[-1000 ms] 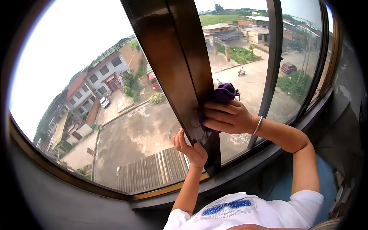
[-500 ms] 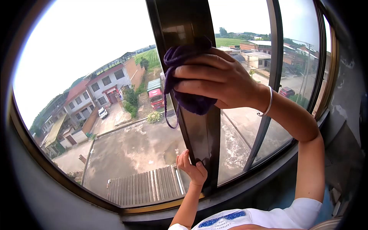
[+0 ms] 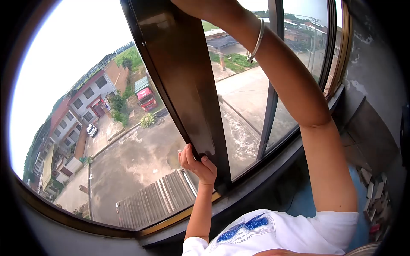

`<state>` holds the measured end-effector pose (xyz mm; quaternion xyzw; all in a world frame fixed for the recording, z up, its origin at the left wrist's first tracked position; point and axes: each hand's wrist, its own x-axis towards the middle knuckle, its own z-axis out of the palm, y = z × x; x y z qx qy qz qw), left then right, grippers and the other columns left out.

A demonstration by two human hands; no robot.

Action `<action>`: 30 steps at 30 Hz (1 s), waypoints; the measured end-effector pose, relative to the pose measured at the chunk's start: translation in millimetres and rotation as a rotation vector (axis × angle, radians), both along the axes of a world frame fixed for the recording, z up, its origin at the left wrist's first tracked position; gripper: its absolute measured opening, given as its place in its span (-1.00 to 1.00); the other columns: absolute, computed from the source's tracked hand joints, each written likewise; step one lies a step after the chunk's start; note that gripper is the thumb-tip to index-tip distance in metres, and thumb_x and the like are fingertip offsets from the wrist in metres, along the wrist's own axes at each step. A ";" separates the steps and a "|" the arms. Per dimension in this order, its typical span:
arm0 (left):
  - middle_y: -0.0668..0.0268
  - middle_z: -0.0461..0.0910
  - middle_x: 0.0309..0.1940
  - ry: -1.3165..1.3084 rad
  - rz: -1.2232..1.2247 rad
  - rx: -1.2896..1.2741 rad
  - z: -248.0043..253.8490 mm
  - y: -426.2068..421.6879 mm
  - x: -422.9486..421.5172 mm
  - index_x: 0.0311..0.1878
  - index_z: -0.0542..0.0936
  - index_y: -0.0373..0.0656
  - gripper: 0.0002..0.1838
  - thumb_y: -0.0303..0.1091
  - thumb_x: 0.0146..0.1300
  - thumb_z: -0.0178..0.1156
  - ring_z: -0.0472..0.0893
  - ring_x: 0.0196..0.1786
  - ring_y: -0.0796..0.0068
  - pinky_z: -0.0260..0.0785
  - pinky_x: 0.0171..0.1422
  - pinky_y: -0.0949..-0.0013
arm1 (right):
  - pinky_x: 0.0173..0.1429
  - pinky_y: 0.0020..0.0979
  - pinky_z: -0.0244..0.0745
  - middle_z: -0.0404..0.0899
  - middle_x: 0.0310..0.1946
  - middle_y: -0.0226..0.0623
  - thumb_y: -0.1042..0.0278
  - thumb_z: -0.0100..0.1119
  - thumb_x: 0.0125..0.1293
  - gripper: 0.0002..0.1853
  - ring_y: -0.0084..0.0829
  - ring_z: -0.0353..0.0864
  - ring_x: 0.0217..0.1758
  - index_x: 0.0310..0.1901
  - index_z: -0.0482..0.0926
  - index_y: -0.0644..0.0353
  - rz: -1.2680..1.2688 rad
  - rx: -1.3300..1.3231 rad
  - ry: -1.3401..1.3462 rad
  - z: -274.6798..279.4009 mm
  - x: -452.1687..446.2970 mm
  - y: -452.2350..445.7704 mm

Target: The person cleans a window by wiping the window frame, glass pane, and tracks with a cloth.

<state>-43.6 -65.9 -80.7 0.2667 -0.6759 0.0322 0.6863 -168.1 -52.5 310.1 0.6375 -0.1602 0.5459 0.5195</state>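
My left hand (image 3: 197, 165) is low on the dark window frame post (image 3: 179, 64), its fingers curled round the post's left edge and the thumb on its face. At the top edge of the view, my right hand (image 3: 205, 7) is cut off; only its back and wrist show, against the upper post. Its fingers and anything in them are out of view. A silver bangle (image 3: 257, 41) circles my right wrist. No purple cloth shows.
Glass panes flank the post, with a yard, buildings and a red truck (image 3: 146, 99) outside. A dark sill (image 3: 256, 170) runs below. Rubble (image 3: 377, 198) lies at the lower right beside a grey wall (image 3: 376, 64).
My right hand, with the purple cloth in it earlier, has moved up the post until its fingers and the cloth left the view. My left hand remains low on the post.
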 end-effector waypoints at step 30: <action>-0.03 0.02 0.21 -0.169 0.202 -0.201 26.1 10.4 -22.2 0.40 -0.01 -0.38 -0.21 -0.11 0.33 0.12 0.19 0.17 0.10 0.23 0.18 0.03 | 0.07 -0.18 0.57 0.61 -0.10 -0.23 0.15 -0.15 0.46 -0.70 -0.31 0.62 -0.04 -0.03 0.49 0.15 1.507 1.283 -2.426 -628.4 -44.5 163.1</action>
